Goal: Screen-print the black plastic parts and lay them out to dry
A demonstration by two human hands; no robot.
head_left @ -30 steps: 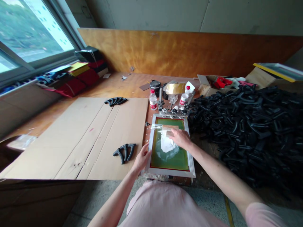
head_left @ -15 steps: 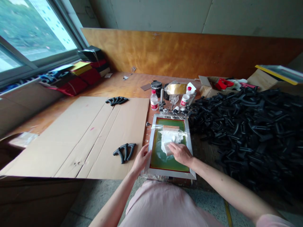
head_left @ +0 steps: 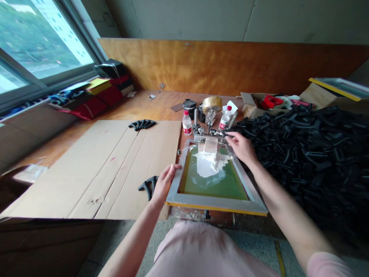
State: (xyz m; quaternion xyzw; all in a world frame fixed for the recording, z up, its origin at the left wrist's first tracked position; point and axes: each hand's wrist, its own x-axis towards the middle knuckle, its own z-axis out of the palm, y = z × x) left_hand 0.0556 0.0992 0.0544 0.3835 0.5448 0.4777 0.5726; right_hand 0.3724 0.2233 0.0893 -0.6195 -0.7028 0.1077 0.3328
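A silver-framed silk screen (head_left: pixel 216 202) with green mesh (head_left: pixel 213 184) is tilted up, its near edge raised and its far end held in metal hinge clamps (head_left: pixel 208 134). A white smear and clear plastic film (head_left: pixel 206 165) cover the upper middle of the mesh. My left hand (head_left: pixel 165 182) grips the frame's left rail. My right hand (head_left: pixel 242 148) rests at the far right corner, fingers spread, holding nothing I can make out. A black plastic part (head_left: pixel 148 187) lies on the cardboard, partly hidden behind my left hand.
A large heap of black plastic parts (head_left: pixel 302 154) fills the right side. Flattened cardboard (head_left: pixel 115 169) covers the bench's left side. Bottles (head_left: pixel 187 123), a black jar (head_left: pixel 189 108) and a tape roll (head_left: pixel 211 104) stand behind the clamps.
The screen's near edge has swung up toward me. My right hand has moved from the mesh to the far right corner. My left hand has shifted from beside the frame onto its rail.
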